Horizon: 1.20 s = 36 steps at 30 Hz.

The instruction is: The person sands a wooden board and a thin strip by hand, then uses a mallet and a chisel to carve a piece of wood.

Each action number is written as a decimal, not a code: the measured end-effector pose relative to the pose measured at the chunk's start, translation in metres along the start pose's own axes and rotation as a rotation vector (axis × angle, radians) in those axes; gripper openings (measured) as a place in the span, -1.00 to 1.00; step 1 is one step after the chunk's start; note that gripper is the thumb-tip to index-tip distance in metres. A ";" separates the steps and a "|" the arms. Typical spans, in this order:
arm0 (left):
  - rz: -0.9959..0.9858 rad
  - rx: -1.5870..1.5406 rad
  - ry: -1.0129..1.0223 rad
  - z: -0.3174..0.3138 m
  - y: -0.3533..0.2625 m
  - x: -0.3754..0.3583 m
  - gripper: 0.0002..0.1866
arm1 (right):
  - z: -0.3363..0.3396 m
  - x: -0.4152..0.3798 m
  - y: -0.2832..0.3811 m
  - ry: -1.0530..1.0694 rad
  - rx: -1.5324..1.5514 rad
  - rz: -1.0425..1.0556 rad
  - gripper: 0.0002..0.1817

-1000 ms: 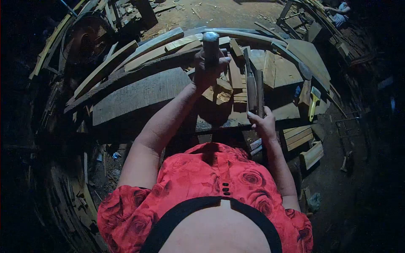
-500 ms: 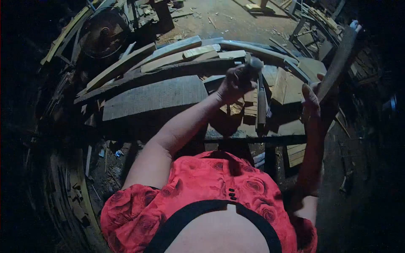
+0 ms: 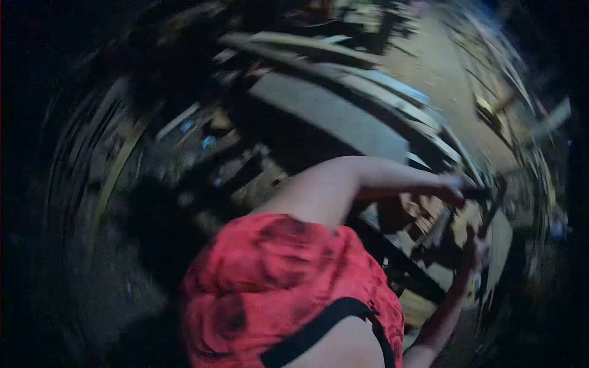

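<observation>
Motion smears the view. My left hand (image 3: 451, 189) reaches across to the right, closed on a short dark tool (image 3: 477, 192) whose kind I cannot make out. Below it, my right hand (image 3: 475, 250) is wrapped round a dark strip of wood (image 3: 493, 211) that stands up from the fist. The tool's far end is close to the strip; whether they touch is too blurred to tell. Beneath both hands lie sawn wood pieces (image 3: 423, 218) on a bench, partly in shadow.
A wide grey board (image 3: 331, 113) and several long planks (image 3: 392, 92) lie along the bench, left of and beyond my hands. Past them stretches a littered dirt floor (image 3: 432, 55). Scraps and small bluish bits (image 3: 208, 142) lie on the ground to the left.
The view has swung left, so the bench sits tilted towards the right. My left hand has moved from over the bench's middle to beside my right hand and the wood strip.
</observation>
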<state>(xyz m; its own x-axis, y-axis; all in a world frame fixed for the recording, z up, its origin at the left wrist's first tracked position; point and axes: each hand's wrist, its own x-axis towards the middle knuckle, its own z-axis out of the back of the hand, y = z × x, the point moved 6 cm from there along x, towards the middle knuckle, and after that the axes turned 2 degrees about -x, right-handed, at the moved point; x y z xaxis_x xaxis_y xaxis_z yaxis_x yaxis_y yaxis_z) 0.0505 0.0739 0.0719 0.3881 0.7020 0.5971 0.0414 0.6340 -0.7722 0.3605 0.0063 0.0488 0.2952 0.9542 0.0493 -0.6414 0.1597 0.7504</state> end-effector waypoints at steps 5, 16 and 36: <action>0.350 0.063 -0.224 0.054 0.021 -0.137 -0.53 | -0.027 0.029 -0.059 0.252 0.188 0.231 -0.30; 0.603 -0.220 -0.034 -0.014 0.065 -0.145 -0.52 | -0.043 0.033 -0.084 0.379 0.536 -0.377 -0.27; 0.527 -0.523 0.437 -0.109 0.043 0.041 -0.64 | 0.056 0.006 0.045 -0.180 0.111 0.052 -0.58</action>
<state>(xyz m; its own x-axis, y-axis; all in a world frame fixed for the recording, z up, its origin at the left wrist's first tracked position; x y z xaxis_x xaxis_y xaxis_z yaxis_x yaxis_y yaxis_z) 0.1680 0.0946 0.0395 0.7911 0.6066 0.0787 0.1334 -0.0456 -0.9900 0.3733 0.0045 0.1197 0.3918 0.8983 0.1987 -0.5800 0.0735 0.8113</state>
